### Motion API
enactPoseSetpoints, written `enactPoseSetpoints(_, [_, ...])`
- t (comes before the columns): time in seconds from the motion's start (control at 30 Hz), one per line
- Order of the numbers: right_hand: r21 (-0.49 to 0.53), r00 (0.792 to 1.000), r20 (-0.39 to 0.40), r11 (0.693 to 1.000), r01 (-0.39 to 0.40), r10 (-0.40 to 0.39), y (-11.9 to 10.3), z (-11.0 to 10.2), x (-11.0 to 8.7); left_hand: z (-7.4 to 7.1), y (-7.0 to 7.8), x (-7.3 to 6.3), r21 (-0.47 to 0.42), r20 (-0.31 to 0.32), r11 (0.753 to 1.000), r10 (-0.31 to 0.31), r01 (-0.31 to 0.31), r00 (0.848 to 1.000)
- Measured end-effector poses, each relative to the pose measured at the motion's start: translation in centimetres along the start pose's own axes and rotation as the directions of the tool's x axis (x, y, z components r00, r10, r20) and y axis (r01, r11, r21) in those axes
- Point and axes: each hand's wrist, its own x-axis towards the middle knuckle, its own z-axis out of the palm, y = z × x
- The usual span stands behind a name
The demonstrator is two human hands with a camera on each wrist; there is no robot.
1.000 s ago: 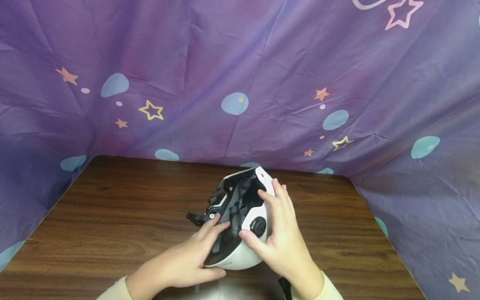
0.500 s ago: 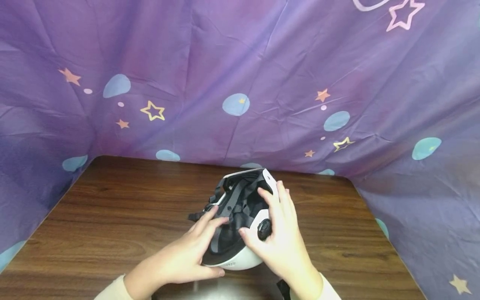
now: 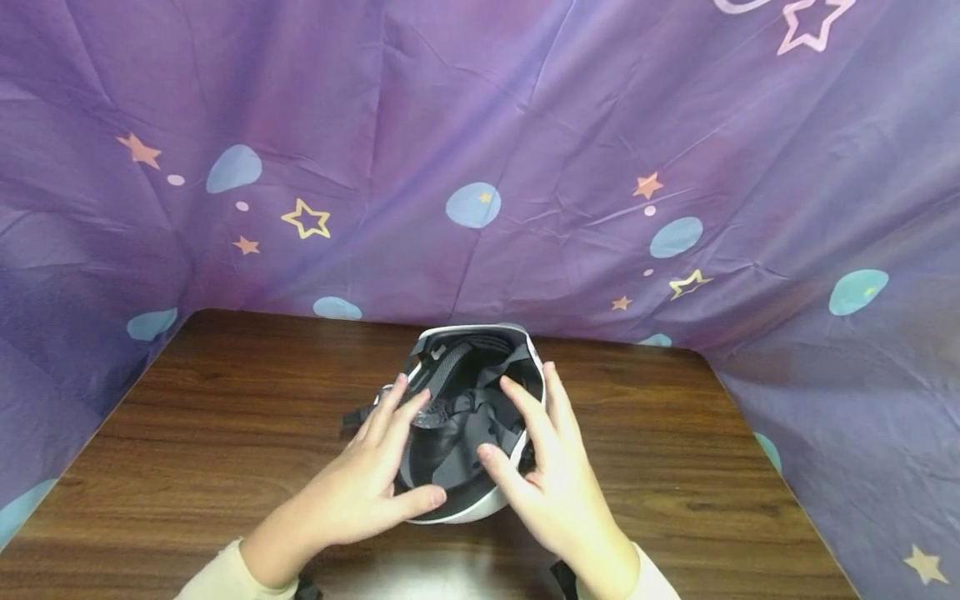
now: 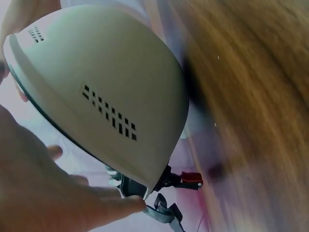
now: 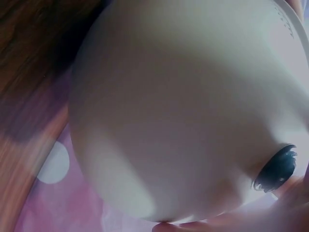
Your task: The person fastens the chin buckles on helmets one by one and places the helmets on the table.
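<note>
Your left hand (image 3: 360, 493), fingers straight, thumb spread, touches the smooth, domed white helmet (image 4: 106, 72), its black padded hollow (image 3: 450, 450) facing you over the wood-grained table (image 3: 247, 417); your right hand (image 3: 557, 479) rests spread fingers along the opposite rim (image 3: 536, 358).

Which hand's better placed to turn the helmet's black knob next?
Likely the right hand: it's beside the black knob. The left hand is at the opposite side of the helmet.

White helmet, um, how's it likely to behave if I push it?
The helmet would probably rock or roll, since its rounded shell faces the table. That shell looks stiff and smooth, so it could be somewhat slippery. The strap curls, so it's probably floppy.
</note>
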Motion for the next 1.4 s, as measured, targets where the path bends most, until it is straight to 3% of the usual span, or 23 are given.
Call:
enactPoseSetpoints(0.2, [-0.034,1.000,-0.018,0.999,0.019,-0.020,0.06,0.15,-0.07,-0.11,-0.15,0.34,-0.024,-0.041,0.996,-0.092,0.092,0.995])
enactPoseSetpoints(0.37, [-0.075,0.998,-0.012,0.996,0.056,-0.057,-0.04,0.12,0.00,-0.25,-0.27,0.45,-0.089,-0.052,0.979,-0.189,0.184,0.981])
enactPoseSetpoints(0.47, [-0.082,0.998,0.002,0.994,0.066,-0.066,-0.08,0.10,0.08,-0.38,-0.37,0.47,-0.094,-0.055,0.973,-0.215,0.210,0.975])
enactPoseSetpoints(0.77, [-0.117,0.999,0.031,0.993,0.022,-0.019,-0.05,-0.12,0.12,-0.54,-0.60,0.54,-0.119,-0.071,0.971,-0.217,0.208,0.974])
enactPoseSetpoints(1.0, [-0.189,0.999,0.022,0.981,0.045,-0.042,0.04,-0.20,-0.05,-0.51,-0.59,0.57,-0.130,-0.058,0.968,-0.225,0.216,0.973])
enactPoseSetpoints(1.4, [-0.225,0.998,0.058,0.974,0.015,-0.002,0.26,-0.47,-0.11,-0.47,-0.58,0.66,-0.120,-0.111,0.969,-0.228,0.215,0.967])
